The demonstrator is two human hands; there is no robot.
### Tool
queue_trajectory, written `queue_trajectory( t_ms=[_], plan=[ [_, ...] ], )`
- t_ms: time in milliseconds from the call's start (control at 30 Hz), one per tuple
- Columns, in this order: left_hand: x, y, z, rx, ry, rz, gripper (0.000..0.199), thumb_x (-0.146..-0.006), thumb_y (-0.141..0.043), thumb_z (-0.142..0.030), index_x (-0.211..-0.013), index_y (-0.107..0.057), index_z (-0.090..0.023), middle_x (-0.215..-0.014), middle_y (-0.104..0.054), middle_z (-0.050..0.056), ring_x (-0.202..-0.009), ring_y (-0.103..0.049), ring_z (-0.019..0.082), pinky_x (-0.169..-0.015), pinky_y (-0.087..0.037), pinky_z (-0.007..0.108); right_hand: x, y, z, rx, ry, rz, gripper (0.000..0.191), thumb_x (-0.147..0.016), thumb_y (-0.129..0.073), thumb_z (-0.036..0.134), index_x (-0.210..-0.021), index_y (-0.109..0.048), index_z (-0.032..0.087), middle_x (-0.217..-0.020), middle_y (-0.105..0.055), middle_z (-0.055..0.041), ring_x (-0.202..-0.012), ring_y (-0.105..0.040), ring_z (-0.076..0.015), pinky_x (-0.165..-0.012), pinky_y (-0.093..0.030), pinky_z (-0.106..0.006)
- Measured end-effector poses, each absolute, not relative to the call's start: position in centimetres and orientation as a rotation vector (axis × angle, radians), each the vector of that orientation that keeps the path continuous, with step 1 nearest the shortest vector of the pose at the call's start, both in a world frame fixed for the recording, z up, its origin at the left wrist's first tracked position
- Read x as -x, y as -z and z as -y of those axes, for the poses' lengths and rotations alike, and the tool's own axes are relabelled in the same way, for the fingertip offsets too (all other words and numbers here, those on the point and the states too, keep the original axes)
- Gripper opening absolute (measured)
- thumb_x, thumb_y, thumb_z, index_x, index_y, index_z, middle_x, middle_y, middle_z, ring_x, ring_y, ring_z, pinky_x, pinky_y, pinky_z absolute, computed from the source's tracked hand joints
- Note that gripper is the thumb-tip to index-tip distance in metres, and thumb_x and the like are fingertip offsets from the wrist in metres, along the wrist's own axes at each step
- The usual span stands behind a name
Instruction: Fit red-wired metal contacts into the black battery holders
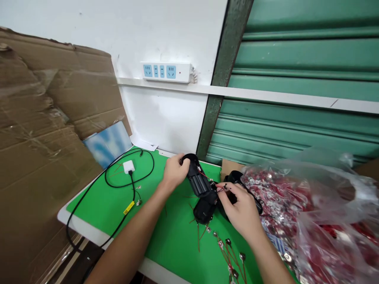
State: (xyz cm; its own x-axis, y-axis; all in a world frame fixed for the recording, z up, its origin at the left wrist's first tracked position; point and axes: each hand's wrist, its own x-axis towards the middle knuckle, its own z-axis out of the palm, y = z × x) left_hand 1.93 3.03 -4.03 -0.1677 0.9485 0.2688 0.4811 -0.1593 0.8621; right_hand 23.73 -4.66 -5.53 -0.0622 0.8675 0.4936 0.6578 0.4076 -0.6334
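My left hand (177,170) grips the upper end of a long black plastic housing (199,182), which is tilted over the green table mat. A thin red wire runs along the housing. My right hand (237,203) pinches thin dark wires (222,187) at the housing's right side. Below the housing rests a rounded black part (203,211). Another black part (233,177) lies behind my right hand, partly hidden by it. Small metal pieces with reddish-brown wires (229,256) are scattered on the mat near my right forearm.
Clear plastic bags of red and metallic parts (278,193) fill the right side. A black cable with a white plug (128,167) loops on the green mat (97,209) at left. Cardboard (59,118) stands far left; a power strip (166,72) hangs on the wall.
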Motion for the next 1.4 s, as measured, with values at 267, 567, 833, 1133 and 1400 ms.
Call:
queue_trajectory(
  t_ms=[267,567,833,1133,1400],
  plan=[
    [-1.6,4.2,-3.4,-1.641,-1.234,-1.665,0.032,-0.084,-0.047,-0.028,-0.079,-0.075,-0.014,-0.07,-0.067,0.003,-0.069,-0.053,0.014,-0.066,-0.035,0.024,-23.6,4.0,5.2,1.258,-0.682,1.67,0.02,-0.084,-0.066,0.038,-0.092,-0.075,0.023,-0.081,-0.073,-0.0033,-0.079,-0.068,-0.0221,-0.076,-0.052,-0.034],
    [-1.5,4.0,-3.3,-1.7,-1.132,-1.769,0.03,-0.082,-0.047,-0.035,-0.069,-0.069,-0.017,-0.062,-0.059,0.001,-0.062,-0.046,0.013,-0.063,-0.029,0.025,-23.4,5.0,4.9,1.194,-0.859,1.581,0.033,-0.087,-0.065,0.035,-0.117,-0.066,0.023,-0.09,-0.078,-0.0047,-0.084,-0.073,-0.0216,-0.082,-0.056,-0.037],
    [-0.6,3.8,-3.4,-1.779,-1.061,-1.858,0.027,-0.079,-0.047,-0.038,-0.058,-0.048,-0.021,-0.055,-0.04,-0.002,-0.059,-0.037,0.013,-0.064,-0.022,0.029,-23.0,5.6,4.6,1.143,-0.989,1.294,0.032,-0.075,-0.078,0.035,-0.102,-0.065,0.023,-0.086,-0.074,-0.0035,-0.075,-0.075,-0.0186,-0.068,-0.061,-0.03],
    [-1.6,4.1,-2.9,-1.994,-0.907,-1.501,0.026,-0.076,-0.047,-0.039,-0.058,-0.048,-0.02,-0.056,-0.042,-0.003,-0.059,-0.038,0.011,-0.062,-0.024,0.028,-22.0,5.6,5.1,1.122,-0.997,1.296,0.035,-0.073,-0.08,0.032,-0.103,-0.063,0.024,-0.082,-0.078,-0.003,-0.075,-0.077,-0.0199,-0.073,-0.062,-0.033],
    [-1.8,3.8,-2.6,-1.925,-0.965,-1.3,0.029,-0.072,-0.04,-0.041,-0.062,-0.055,-0.018,-0.06,-0.046,-0.003,-0.062,-0.044,0.011,-0.062,-0.034,0.024,-22.0,5.9,4.9,1.122,-0.954,1.24,0.046,-0.074,-0.08,0.034,-0.112,-0.057,0.024,-0.084,-0.078,-0.0028,-0.075,-0.076,-0.0196,-0.067,-0.061,-0.031]
  ],
)
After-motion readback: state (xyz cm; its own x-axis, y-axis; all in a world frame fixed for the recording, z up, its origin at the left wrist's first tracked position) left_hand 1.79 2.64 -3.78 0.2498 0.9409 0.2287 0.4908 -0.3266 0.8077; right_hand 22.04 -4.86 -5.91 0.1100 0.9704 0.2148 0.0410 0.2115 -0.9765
